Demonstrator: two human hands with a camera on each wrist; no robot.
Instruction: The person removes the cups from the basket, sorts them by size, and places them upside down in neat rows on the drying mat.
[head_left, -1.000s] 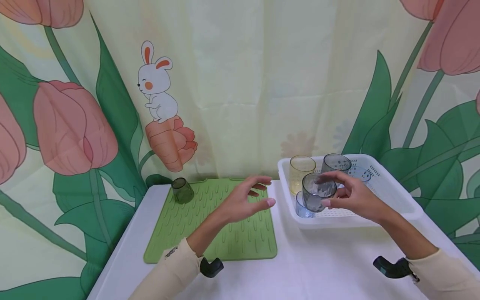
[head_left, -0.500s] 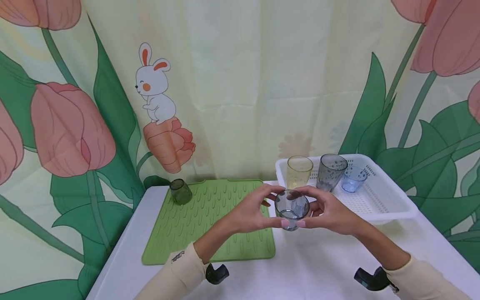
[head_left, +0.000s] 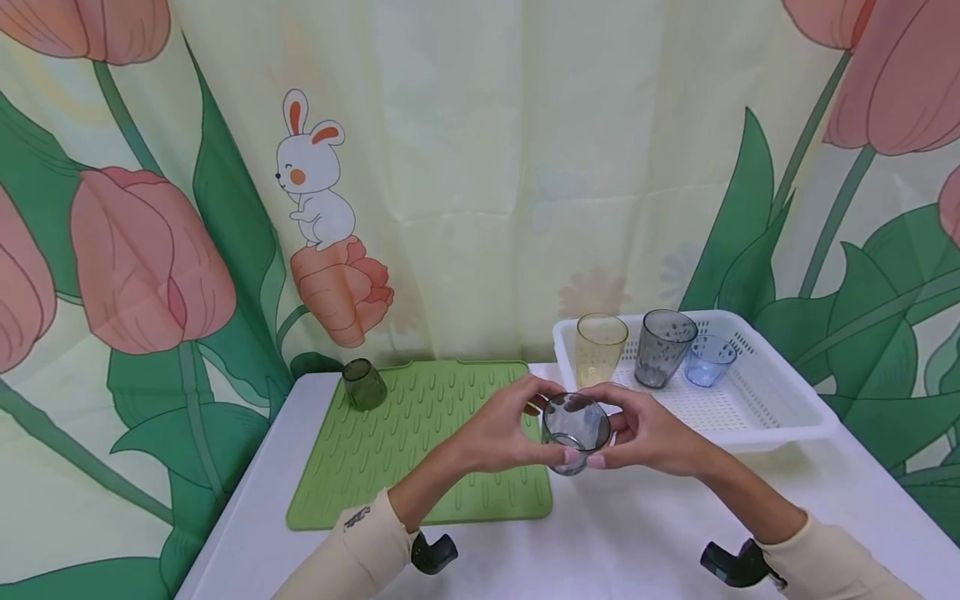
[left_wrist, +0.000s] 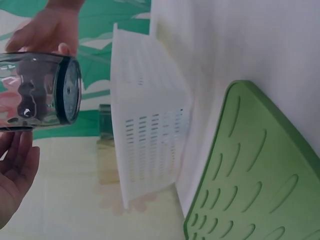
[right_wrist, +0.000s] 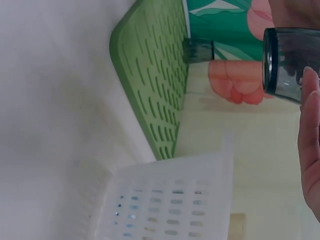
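A smoky grey glass tumbler (head_left: 576,433) is held between both hands above the table, in front of the basket's left end. My left hand (head_left: 498,427) grips its left side and my right hand (head_left: 651,432) its right side, thumbs at the front. The left wrist view shows the thick base of this tumbler (left_wrist: 37,92) turned towards the mat side, with left-hand fingers (left_wrist: 20,165) touching its wall. In the right wrist view, a finger of the right hand (right_wrist: 312,145) lies along the glass. A dark green glass (head_left: 364,385) stands on the green drying mat (head_left: 420,492) at its far left corner.
The white perforated basket (head_left: 780,421) sits at the right. It holds a yellow glass (head_left: 600,350), a taller grey glass (head_left: 663,350) and a small blue glass (head_left: 710,362); another rim shows partly behind the right hand. A printed curtain (head_left: 480,167) hangs behind the table.
The right hand has brought the grey tumbler left and down, out over the basket's edge. The left hand has taken hold of it too. Over the last half second both hands moved slightly lower.
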